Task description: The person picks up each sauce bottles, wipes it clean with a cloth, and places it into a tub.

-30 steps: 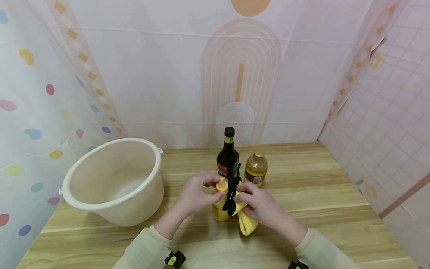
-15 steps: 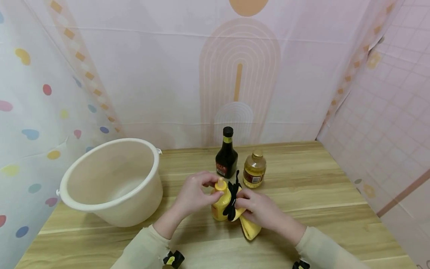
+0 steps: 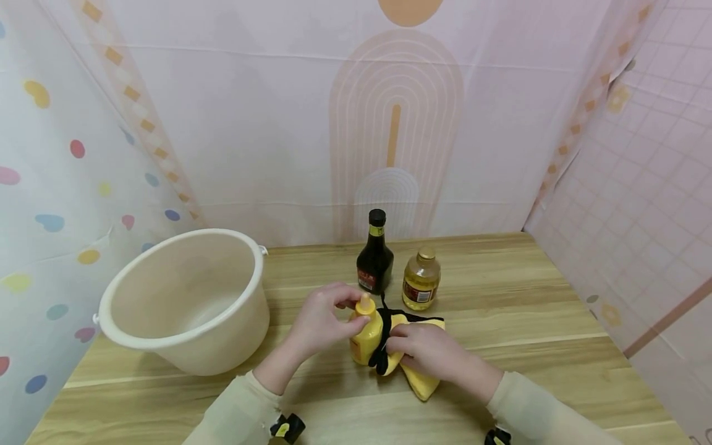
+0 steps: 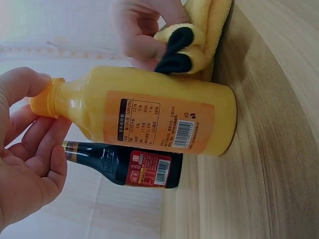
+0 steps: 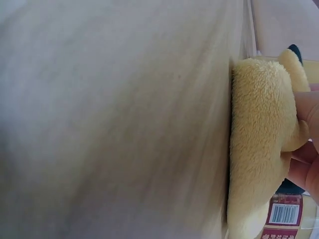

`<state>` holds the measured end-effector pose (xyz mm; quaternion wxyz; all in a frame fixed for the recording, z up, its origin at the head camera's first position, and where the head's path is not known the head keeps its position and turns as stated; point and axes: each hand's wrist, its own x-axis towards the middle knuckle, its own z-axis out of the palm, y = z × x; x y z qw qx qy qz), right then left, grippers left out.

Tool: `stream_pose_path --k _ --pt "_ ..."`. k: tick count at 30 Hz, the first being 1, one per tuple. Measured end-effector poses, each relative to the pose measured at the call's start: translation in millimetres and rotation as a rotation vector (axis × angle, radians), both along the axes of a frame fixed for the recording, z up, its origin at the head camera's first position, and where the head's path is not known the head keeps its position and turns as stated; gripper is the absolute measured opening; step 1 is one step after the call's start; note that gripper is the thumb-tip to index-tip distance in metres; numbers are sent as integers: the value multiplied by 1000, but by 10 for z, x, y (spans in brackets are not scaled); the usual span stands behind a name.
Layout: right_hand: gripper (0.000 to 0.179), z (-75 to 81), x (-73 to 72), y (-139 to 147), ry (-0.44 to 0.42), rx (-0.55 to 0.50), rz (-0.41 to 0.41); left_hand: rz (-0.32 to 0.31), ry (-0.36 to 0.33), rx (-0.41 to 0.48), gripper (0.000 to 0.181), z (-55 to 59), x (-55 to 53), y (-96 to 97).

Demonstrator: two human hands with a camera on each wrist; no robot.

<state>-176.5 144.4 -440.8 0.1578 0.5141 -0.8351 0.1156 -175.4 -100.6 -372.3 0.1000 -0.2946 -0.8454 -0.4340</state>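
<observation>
A yellow squeeze bottle [image 4: 99,109] with an orange-yellow cap stands upright on the table. My left hand [image 3: 325,321] pinches it by the cap between thumb and fingers, as the left wrist view also shows. My right hand [image 3: 425,349] holds a bunched yellow cloth [image 5: 261,134] with black edging and presses it against the bottle's right side. Part of the cloth lies on the table, and the fingertips are partly hidden in its folds. Just behind stand a dark sauce bottle [image 3: 375,262] with a red label and a clear bottle of golden oil [image 3: 421,281].
A large cream bucket [image 3: 245,334] stands to the left on the wooden table [image 3: 500,296]. A patterned curtain [image 3: 267,123] hangs behind the table's back edge and along the sides.
My right hand has moved slightly down with the cloth. The cloth's black-edged part has dropped and spread to the right. My left hand keeps its grip on the bottle cap.
</observation>
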Motion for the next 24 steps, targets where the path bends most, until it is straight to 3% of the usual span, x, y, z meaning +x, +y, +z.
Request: stream_pose_path --k 3,6,9,12,17,20,24 --pt "31 15 8 -1 7 71 -16 0 -5 0 23 -5 -2 -1" --pt "31 21 3 19 -11 62 -26 2 -6 -2 23 -11 -4 -4" --pt "32 51 -11 78 -72 -55 -49 4 -4 -6 23 -16 -7 -7" --pt "34 125 -24 158 -132 -236 -89 10 -3 -15 23 -17 -8 -12" --pt "41 298 -33 222 -121 -467 -77 6 -10 -8 23 -16 -7 -17" --pt "43 376 -29 181 -72 -519 -19 -3 -1 -3 23 -19 -11 -17" --pt "42 407 -26 63 1 -492 37 -17 15 11 23 -37 -21 -15"
